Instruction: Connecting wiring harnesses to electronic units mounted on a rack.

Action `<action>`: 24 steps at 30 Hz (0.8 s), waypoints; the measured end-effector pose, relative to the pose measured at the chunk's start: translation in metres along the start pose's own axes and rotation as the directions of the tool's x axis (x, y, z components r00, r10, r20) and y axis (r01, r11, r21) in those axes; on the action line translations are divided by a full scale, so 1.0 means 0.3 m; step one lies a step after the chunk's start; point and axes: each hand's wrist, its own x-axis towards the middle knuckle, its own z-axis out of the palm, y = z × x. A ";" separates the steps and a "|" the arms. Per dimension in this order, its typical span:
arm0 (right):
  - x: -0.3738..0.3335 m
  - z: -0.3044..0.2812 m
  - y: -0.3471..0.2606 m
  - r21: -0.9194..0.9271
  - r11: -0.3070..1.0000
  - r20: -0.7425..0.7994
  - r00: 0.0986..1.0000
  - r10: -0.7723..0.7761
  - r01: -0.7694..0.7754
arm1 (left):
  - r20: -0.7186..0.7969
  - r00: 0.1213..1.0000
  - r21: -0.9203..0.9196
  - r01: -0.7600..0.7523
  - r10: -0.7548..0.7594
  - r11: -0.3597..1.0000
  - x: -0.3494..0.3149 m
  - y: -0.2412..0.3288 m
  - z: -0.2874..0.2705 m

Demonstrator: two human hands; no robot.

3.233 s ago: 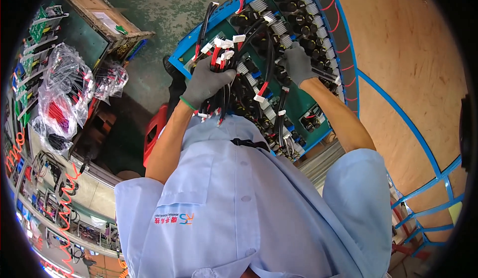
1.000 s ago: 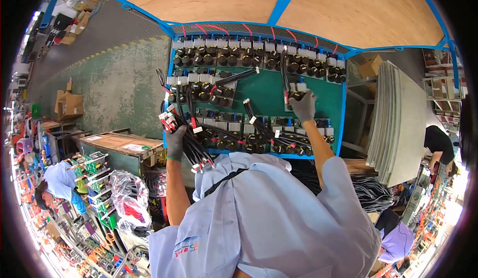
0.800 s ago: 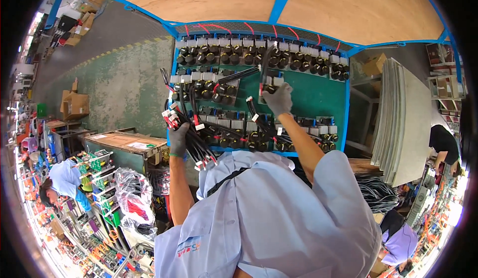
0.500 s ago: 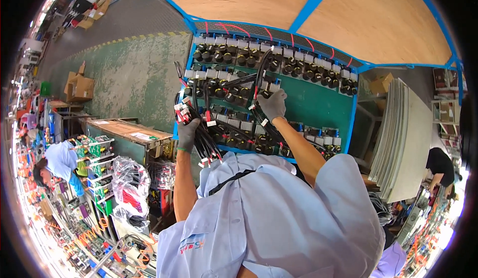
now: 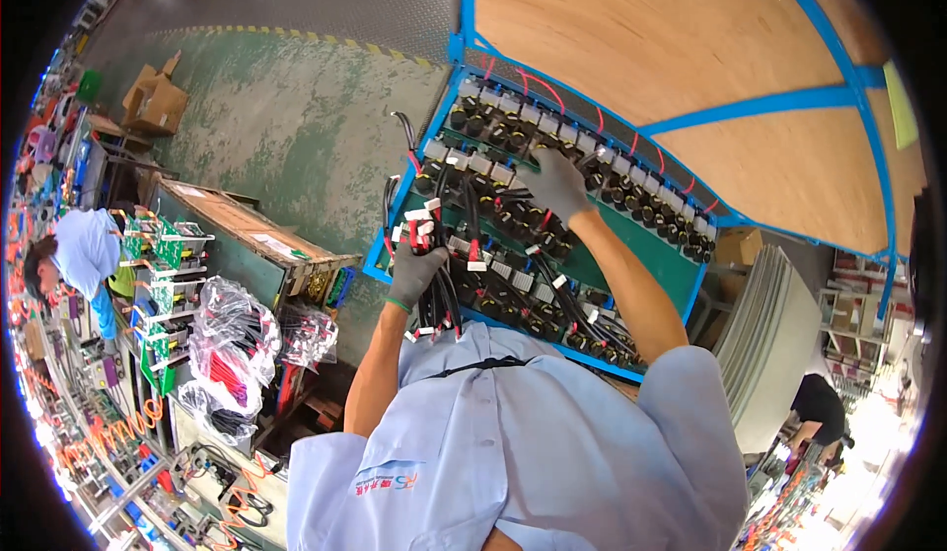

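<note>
Currently, the cable bundle (image 5: 447, 299) is at the blue-framed table's (image 5: 641, 250) near left corner, clasped within your left hand (image 5: 416, 273); your right hand (image 5: 557, 186) is over the circuit boards (image 5: 478, 163), its fingers' hold impossible to tell.

Even, fairly bright indoor light falls on the pale blue shirt (image 5: 592, 423) and green floor (image 5: 286, 127), with soft shading in the folds. White glare burns out the lower right rim. The blue frame (image 5: 750, 108) bows toward black corners; the right hand (image 5: 560, 184) looks slightly blurred, perhaps.
</note>
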 end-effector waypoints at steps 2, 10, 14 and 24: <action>0.173 0.074 -0.102 -0.107 0.993 0.045 0.998 -0.042 0.047 | -0.031 0.999 0.051 -0.009 0.011 0.999 0.002 -0.038 -0.021; 0.576 0.192 -0.265 -0.518 0.818 0.268 0.955 -0.124 0.251 | 0.037 0.999 -0.029 -0.014 0.015 0.999 0.004 -0.057 -0.025; 0.630 0.195 -0.303 -0.452 0.879 0.365 0.931 0.024 0.154 | 0.053 0.999 -0.037 0.011 -0.009 0.999 -0.001 -0.033 -0.038; 0.604 0.114 -0.205 -0.225 0.935 0.134 0.959 -0.249 0.274 | 0.117 0.993 -0.076 -0.015 0.024 0.997 0.002 -0.010 -0.016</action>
